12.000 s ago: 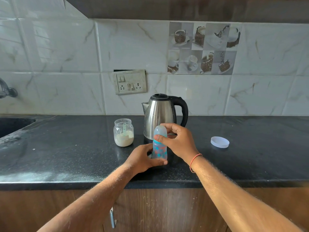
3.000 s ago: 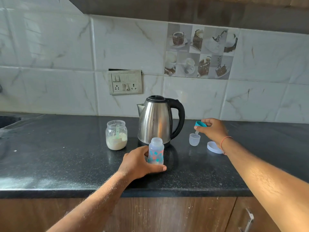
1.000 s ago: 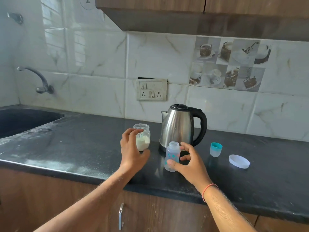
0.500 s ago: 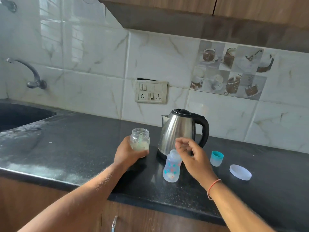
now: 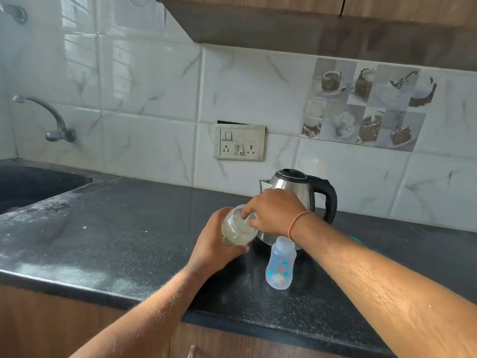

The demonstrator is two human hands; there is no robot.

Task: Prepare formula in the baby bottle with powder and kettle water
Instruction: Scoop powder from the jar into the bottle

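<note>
Black counter (image 5: 108, 228): left hand (image 5: 214, 250) grips tilted powder jar (image 5: 238, 228); right hand (image 5: 273, 211) pinches its scoop (image 5: 244, 223). Next, likely carry powder level to the open bottle (image 5: 280, 267).

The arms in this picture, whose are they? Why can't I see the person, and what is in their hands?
The camera sits on the person's head and looks down, so you see only their own arms. The left hand holds a tilted glass jar of white powder. The right hand reaches its fingers into the jar and pinches a pale scoop. On the dark counter stands an open baby bottle, nobody holding it. Behind it is a steel kettle. A sink and tap are on the left.
</note>
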